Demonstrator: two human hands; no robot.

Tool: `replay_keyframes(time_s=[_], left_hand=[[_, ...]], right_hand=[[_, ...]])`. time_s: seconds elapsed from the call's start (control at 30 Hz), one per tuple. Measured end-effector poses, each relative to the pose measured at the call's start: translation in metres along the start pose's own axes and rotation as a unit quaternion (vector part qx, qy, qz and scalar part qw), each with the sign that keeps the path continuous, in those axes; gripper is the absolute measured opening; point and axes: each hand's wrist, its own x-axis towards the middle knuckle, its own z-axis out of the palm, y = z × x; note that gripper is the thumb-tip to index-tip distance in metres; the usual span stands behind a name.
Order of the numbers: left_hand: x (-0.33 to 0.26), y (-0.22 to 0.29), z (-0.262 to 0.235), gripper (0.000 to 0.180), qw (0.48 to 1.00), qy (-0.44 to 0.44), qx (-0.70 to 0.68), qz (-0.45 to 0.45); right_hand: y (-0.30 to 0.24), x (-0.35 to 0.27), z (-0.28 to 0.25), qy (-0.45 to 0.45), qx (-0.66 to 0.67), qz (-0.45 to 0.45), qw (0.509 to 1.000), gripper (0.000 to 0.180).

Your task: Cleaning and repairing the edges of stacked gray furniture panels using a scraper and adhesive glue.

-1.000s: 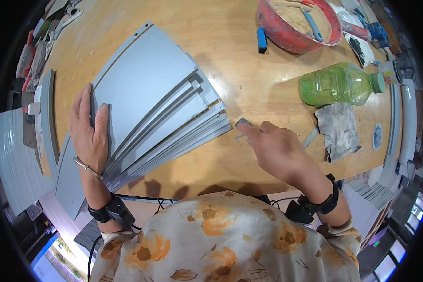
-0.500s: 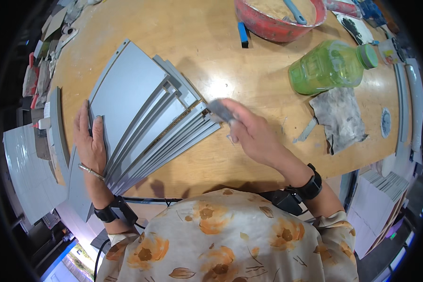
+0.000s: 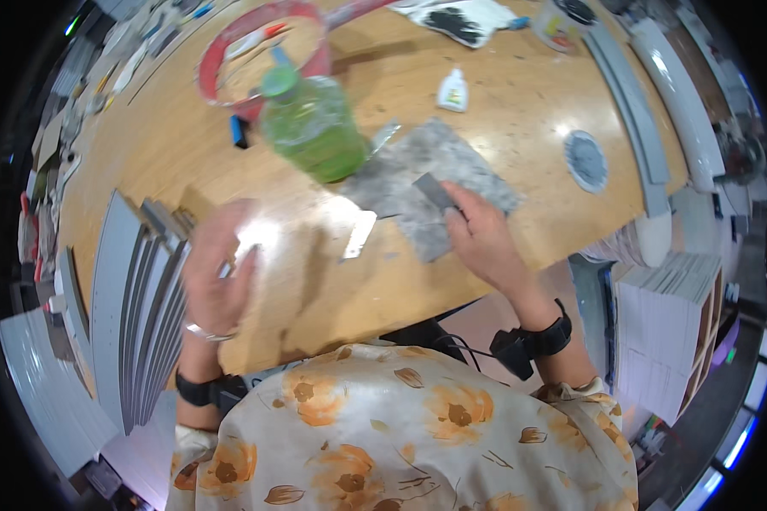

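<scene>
I'm holding the grey block [image 3: 434, 191] in my right hand [image 3: 483, 240] over the stained cloth [image 3: 464, 153] at 1 o'clock, probably wiping, next move likely calling for a firm pinch, my blurred left hand [image 3: 213, 277] hanging wide near the panels [image 3: 149, 307] at 9 o'clock.

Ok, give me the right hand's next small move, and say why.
Perhaps wipe the small grey rectangular block across the spread-out, grey-smudged cloth: the right hand grips the block over that cloth, and the dark smudges suggest it serves for wiping.
</scene>
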Motion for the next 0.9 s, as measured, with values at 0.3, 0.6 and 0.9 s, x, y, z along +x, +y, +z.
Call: replay_keyframes(time_s=[0.3,0.6,0.9], left_hand=[[0.118,0.130,0.221,0.038,0.925,-0.226,-0.175,0.251],[0.177,0.179,0.312,0.050,0.919,-0.318,-0.081,0.217],[0.186,0.197,0.339,0.063,0.921,-0.324,0.034,0.213]], right_hand=[[0.106,-0.036,-0.156,0.220,-0.278,0.013,0.935,0.033],[0.146,-0.029,-0.205,0.265,-0.338,0.053,0.901,0.029],[0.148,-0.011,-0.211,0.230,-0.368,0.079,0.897,0.027]])
